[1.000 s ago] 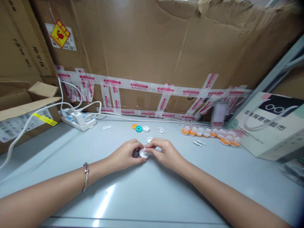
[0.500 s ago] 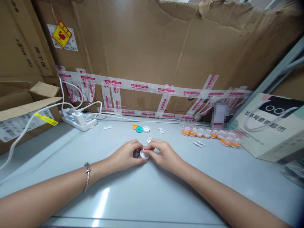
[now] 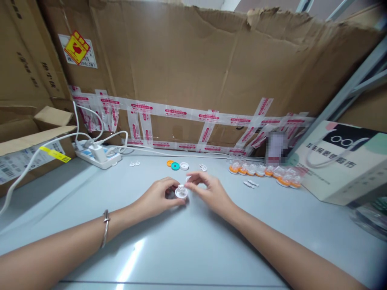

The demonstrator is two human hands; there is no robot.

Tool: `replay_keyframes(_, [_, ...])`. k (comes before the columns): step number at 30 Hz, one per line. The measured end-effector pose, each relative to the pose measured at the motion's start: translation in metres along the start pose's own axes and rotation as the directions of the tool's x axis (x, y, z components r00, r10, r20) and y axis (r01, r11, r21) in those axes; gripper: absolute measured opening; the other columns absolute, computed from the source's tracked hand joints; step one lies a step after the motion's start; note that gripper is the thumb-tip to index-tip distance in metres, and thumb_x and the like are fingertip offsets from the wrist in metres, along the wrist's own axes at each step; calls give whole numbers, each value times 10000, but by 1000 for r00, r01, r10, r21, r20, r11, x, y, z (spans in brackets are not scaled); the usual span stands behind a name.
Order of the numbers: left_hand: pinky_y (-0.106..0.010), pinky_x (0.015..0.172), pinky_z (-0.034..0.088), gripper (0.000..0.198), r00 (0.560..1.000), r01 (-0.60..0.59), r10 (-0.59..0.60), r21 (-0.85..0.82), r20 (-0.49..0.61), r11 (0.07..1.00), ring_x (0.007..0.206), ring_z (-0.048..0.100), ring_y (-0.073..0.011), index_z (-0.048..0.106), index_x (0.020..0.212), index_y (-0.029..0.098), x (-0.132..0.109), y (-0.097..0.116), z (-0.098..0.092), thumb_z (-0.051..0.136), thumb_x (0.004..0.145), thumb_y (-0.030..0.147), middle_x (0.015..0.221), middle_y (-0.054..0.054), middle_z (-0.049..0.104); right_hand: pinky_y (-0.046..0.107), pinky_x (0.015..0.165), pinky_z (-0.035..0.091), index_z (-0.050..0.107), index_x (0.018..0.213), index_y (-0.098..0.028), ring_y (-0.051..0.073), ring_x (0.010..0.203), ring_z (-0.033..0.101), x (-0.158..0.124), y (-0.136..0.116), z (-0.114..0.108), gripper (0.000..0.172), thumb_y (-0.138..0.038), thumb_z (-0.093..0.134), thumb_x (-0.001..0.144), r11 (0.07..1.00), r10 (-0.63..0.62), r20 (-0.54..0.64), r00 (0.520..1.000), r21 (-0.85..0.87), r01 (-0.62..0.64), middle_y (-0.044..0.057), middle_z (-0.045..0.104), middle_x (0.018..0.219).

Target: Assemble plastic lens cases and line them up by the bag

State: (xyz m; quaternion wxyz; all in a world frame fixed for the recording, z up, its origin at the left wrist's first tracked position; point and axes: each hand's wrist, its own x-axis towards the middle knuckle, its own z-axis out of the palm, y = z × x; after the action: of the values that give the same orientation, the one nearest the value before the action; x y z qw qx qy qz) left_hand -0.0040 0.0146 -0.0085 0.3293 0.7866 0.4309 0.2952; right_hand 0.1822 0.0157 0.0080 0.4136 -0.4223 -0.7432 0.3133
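My left hand [image 3: 165, 196] is closed, with thumb and fingers pinching a small white round dish-shaped part [image 3: 181, 193] by its rim, just above or on the grey table. A small white upright piece [image 3: 181, 187] stands in the middle of that part. To the right of it, my right hand [image 3: 208, 188] is open, its thumb and index finger slightly apart near the top of the upright piece. Behind those fingertips a white ring [image 3: 188, 178] lies partly hidden.
Orange, teal and white discs [image 3: 175, 165] lie beyond my hands, with small white pieces [image 3: 134, 164] to their left. At the right are several clear-and-orange assemblies [image 3: 260, 170], white strips [image 3: 250, 184] and a paper bag [image 3: 335, 165]. A power strip [image 3: 99, 155] sits at left before a large cardboard box [image 3: 169, 72].
My right thumb and fingers have drawn away from the white round part and spread a little. The upright piece now shows clearly on it. The view has shifted slightly.
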Motion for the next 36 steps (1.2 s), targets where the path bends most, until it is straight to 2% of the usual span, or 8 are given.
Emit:
replay_keyframes(5, [-300, 789, 465, 311, 992, 123, -130, -295, -2, 948, 843, 613, -179, 582, 970, 147, 3, -3, -5, 650, 715, 311, 956, -66, 654, 280, 737, 471, 625, 859, -168, 162, 784, 615, 26, 22, -64, 293, -437, 523, 801, 974, -52, -266, 963, -228, -10, 51, 673, 849])
replay_keyframes(7, [-310, 797, 466, 321, 990, 127, -141, -334, -18, 934, 841, 613, -180, 586, 967, 142, 3, -2, -6, 666, 702, 303, 958, -76, 657, 271, 721, 469, 632, 893, -167, 165, 781, 619, 41, 38, -99, 311, -429, 482, 818, 865, 7, -334, 943, -472, -173, 58, 679, 871])
replay_keyframes(8, [-313, 801, 464, 326, 990, 125, -142, -351, -23, 928, 840, 613, -180, 590, 968, 142, 2, -1, -6, 674, 696, 300, 963, -79, 658, 264, 713, 467, 634, 909, -172, 164, 785, 620, 49, 46, -116, 307, -410, 459, 826, 760, 56, -336, 940, -596, -258, 56, 682, 881])
replay_keyframes(13, [-312, 832, 453, 336, 988, 122, -154, -481, -28, 868, 891, 611, -188, 607, 995, 159, -1, 8, -7, 686, 697, 293, 976, -71, 663, 285, 643, 460, 670, 671, -173, 219, 712, 632, 82, 78, -162, 147, -294, 701, 593, 616, 208, -265, 942, -712, -337, 58, 693, 719])
replay_keyframes(22, [-315, 906, 415, 408, 987, 105, -158, -598, -36, 794, 993, 583, -198, 577, 1139, 181, -5, 17, -14, 646, 757, 305, 1071, -70, 650, 294, 639, 459, 639, 618, -173, 250, 747, 634, 99, 102, -158, 155, -179, 730, 493, 516, 275, -264, 924, -771, -374, 69, 679, 710])
replay_keyframes(30, [-323, 935, 409, 398, 991, 116, -134, -610, 15, 784, 1032, 580, -194, 577, 1147, 204, -6, 18, -13, 631, 774, 330, 1127, -65, 637, 309, 761, 478, 610, 886, -146, 214, 882, 627, 85, 64, -145, 265, -303, 643, 675, 696, 124, -277, 953, -660, -282, 99, 675, 926])
replay_keyframes(33, [-333, 942, 406, 433, 994, 104, -104, -616, 37, 781, 1058, 566, -198, 546, 1195, 203, -8, 21, -12, 620, 787, 328, 1157, -71, 621, 316, 765, 501, 576, 982, -154, 189, 879, 637, 66, 19, -113, 361, -402, 618, 724, 979, 45, -206, 977, -184, -84, 96, 662, 995])
replay_keyframes(36, [-325, 978, 378, 391, 996, 87, -58, -637, 67, 766, 1105, 536, -187, 550, 1190, 210, -11, 30, -12, 589, 814, 310, 1173, -56, 611, 327, 790, 505, 593, 972, -191, 175, 881, 638, 41, -26, -76, 335, -385, 664, 709, 990, 29, -52, 998, 142, -22, 55, 662, 989])
